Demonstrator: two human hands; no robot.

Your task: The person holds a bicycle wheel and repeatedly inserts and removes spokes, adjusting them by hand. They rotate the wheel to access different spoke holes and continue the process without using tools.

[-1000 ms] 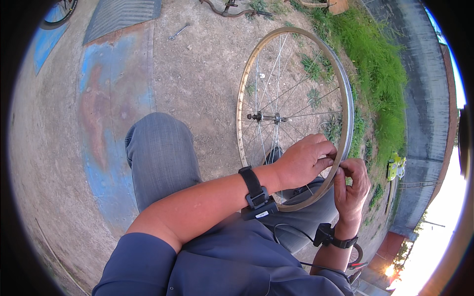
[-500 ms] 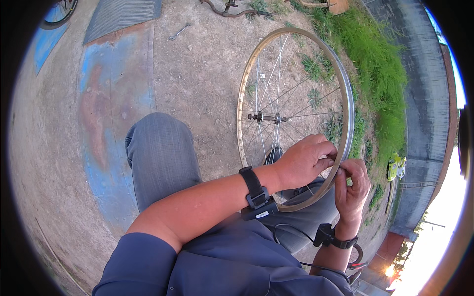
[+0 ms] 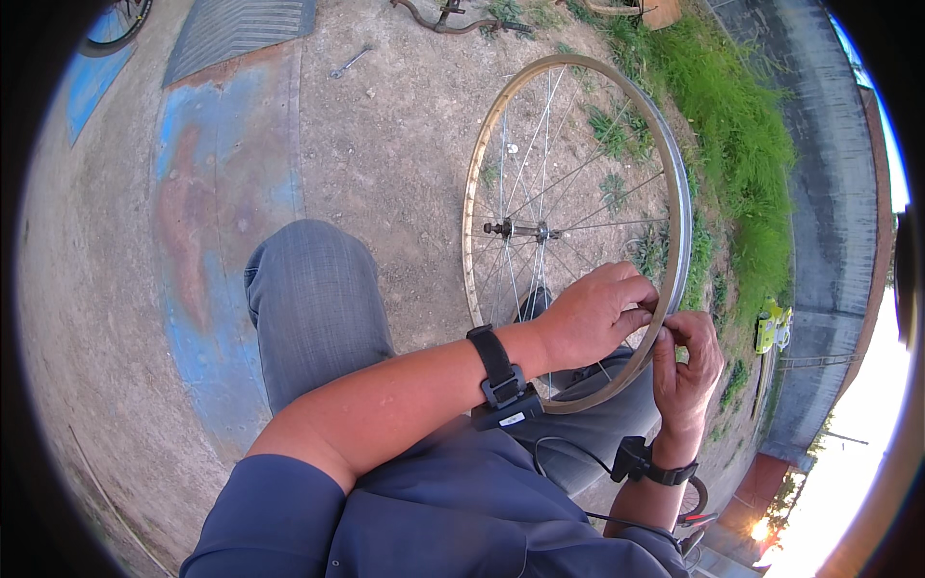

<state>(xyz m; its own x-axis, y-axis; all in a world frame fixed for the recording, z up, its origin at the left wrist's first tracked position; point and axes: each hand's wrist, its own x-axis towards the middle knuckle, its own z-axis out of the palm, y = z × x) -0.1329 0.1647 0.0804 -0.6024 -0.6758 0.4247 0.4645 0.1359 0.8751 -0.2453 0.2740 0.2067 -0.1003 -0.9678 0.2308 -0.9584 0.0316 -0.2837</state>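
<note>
A bare bicycle wheel (image 3: pixel 672 154) with a tan and silver rim, no tyre on it, stands tilted in front of me. Thin spokes run from its rim to the hub (image 3: pixel 522 229), whose threaded axle end points left. My left hand (image 3: pixel 599 306) reaches between the spokes, fingers pinched against the rim's inner side at the lower right. From outside, my right hand (image 3: pixel 690 371) meets the same stretch of rim with thumb and bent fingers. Whether a small part sits between the fingertips is hidden. Both wrists wear black straps with small devices.
My bent knee (image 3: pixel 313 299) is left of the wheel. Farther off lie a wrench (image 3: pixel 350 64), a handlebar (image 3: pixel 453 25) and a ribbed metal plate (image 3: pixel 239 34). A worn blue panel (image 3: pixel 217 193) covers ground at left. Grass (image 3: pixel 742 144) and a wall (image 3: pixel 833 193) border the right.
</note>
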